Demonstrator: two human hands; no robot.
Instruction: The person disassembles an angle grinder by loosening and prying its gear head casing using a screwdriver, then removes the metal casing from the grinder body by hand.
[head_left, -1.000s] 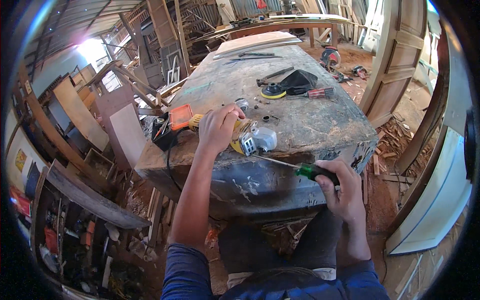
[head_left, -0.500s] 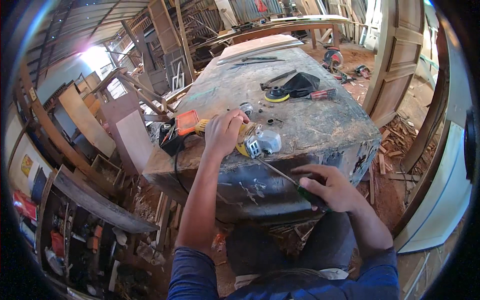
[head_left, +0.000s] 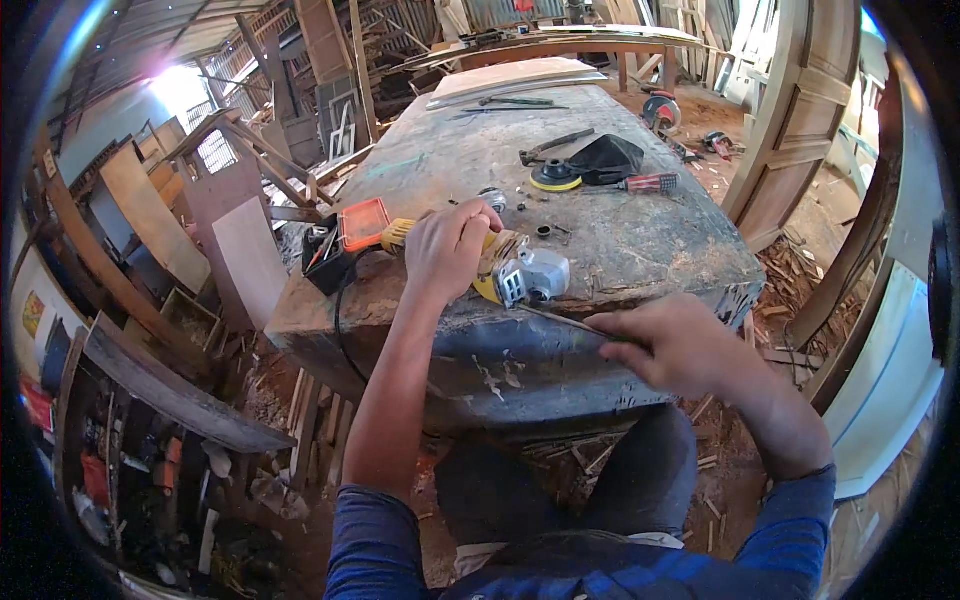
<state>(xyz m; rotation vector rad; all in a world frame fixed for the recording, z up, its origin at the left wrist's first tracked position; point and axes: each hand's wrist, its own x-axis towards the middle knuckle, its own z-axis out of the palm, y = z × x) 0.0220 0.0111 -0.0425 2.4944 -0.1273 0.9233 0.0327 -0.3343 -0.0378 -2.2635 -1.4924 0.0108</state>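
Observation:
A yellow angle grinder [head_left: 535,277] with a silver metal head lies on its side near the front edge of the workbench [head_left: 660,250]. My left hand [head_left: 447,248] is closed over its yellow body and presses it against the bench. My right hand [head_left: 685,345] is wrapped round a screwdriver [head_left: 562,320], whose handle is mostly hidden by the fingers. The thin shaft points left, and its tip meets the lower side of the grinder head. A small dark ring [head_left: 544,232] and other small parts sit just behind the head.
Beside the grinder's rear stands a black box with an orange lid [head_left: 363,224]; a black cord [head_left: 338,310] hangs over the bench edge. Farther back lie a hammer [head_left: 555,147], a yellow-edged pad [head_left: 555,178], a black bag [head_left: 612,160] and a red-handled tool [head_left: 650,184]. A wooden door [head_left: 800,120] stands right.
My right hand has risen and turned over the screwdriver handle, so the shaft lies flatter. The tip stays at the grinder head, and my left hand keeps its hold.

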